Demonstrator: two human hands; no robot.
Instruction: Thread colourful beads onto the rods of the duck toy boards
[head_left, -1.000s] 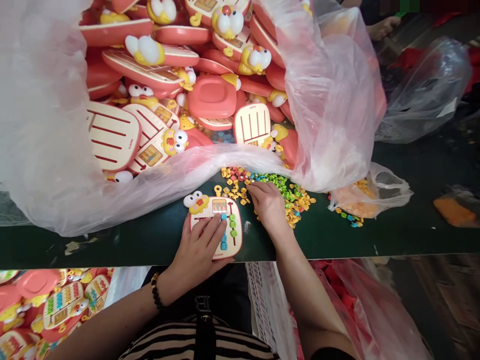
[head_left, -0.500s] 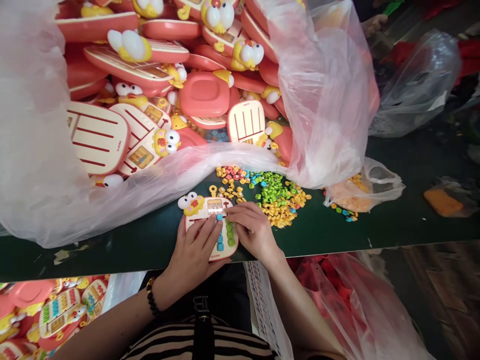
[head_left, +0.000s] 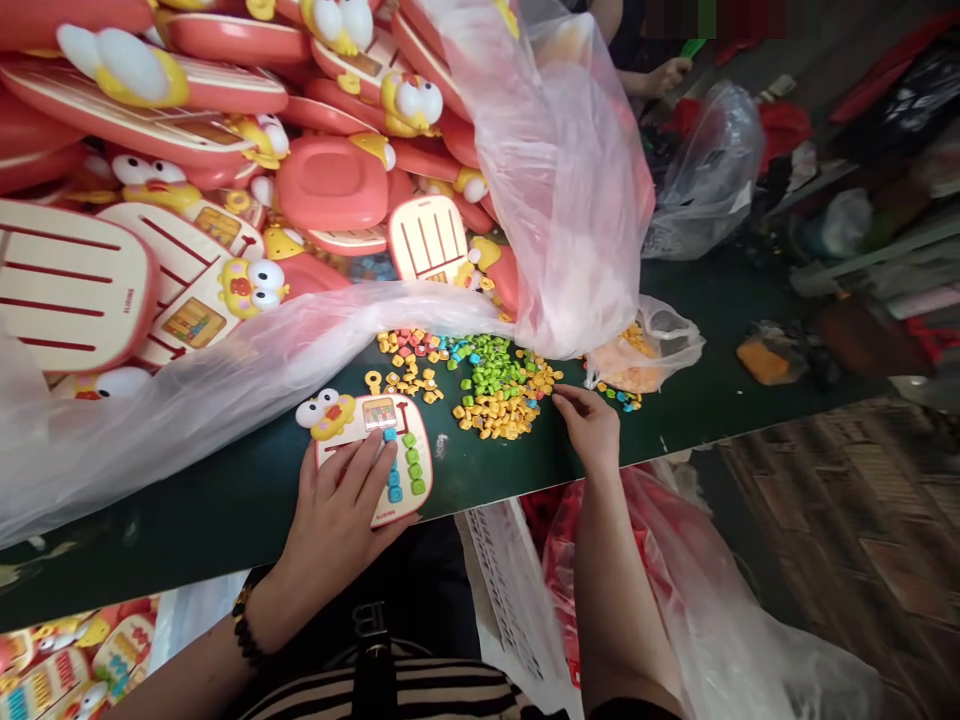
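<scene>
A cream toy board [head_left: 390, 455] with a yellow big-eyed bird head and blue and green beads on its slots lies on the dark green table [head_left: 225, 500]. My left hand [head_left: 337, 510] rests flat on it, fingers spread, pressing it down. My right hand [head_left: 592, 425] reaches to the right edge of a loose pile of small yellow, green, red and blue beads [head_left: 487, 385], fingertips curled together at the beads; whether they pinch one is hidden.
A big clear plastic bag [head_left: 555, 180] of coral and cream toy boards [head_left: 330, 180] fills the back left. A small bag of beads [head_left: 645, 355] lies right of the pile. More toys [head_left: 60, 660] sit below left. Another person's hand [head_left: 664, 75] shows far back.
My right hand left the board and moved right to the far edge of the bead pile. My left hand stayed on the board. The view shifted rightward.
</scene>
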